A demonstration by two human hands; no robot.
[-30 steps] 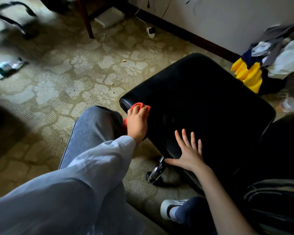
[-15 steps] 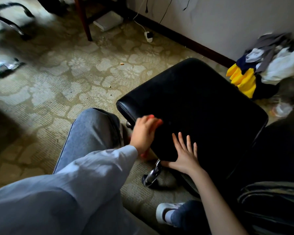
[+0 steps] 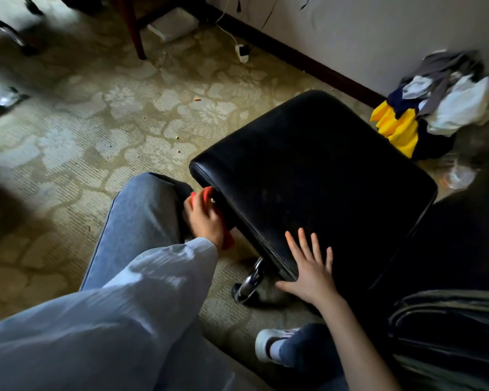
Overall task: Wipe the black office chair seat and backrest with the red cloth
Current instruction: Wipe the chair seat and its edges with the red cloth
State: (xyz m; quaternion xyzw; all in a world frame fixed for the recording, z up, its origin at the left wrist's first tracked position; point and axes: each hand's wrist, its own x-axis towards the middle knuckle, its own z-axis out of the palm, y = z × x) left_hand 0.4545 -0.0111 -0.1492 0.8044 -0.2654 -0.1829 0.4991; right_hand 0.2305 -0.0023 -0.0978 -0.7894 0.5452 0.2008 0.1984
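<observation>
The black office chair seat fills the middle of the head view, its near-left corner toward me. My left hand holds the red cloth against the seat's left side edge, below the top surface; red shows above the fingers and under the wrist. My right hand lies flat with fingers spread on the seat's near edge. The backrest is a dark shape at the right, hard to make out.
A chrome chair leg with a castor sits under the seat. My knee in jeans is close to the seat's left side. A heap of clothes with yellow fabric lies by the wall. A wooden furniture leg stands far left on patterned carpet.
My left hand with the cloth has moved from the seat's top near corner down to the left side edge. The right hand stays flat on the near edge.
</observation>
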